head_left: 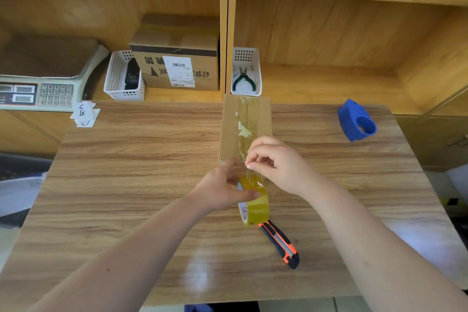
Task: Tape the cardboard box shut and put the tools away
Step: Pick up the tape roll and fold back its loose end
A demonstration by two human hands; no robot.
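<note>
A long narrow cardboard box (231, 126) lies on the wooden table (126, 172), running away from me, with a strip of clear tape along its top seam. At the box's near end, my left hand (225, 189) grips a yellowish roll of tape (254, 206). My right hand (276, 163) pinches the tape strip stretched between roll and box. A black and orange utility knife (281, 246) lies on the table just behind the roll. A blue tape dispenser (355, 120) sits at the far right.
The shelf behind holds a white basket (250, 58) with green-handled pliers (242, 80), a second white basket (116, 78) with a black object, a labelled cardboard carton (177, 68) and a weighing scale (38, 94). Paper slips (84, 115) lie at the table's far left corner.
</note>
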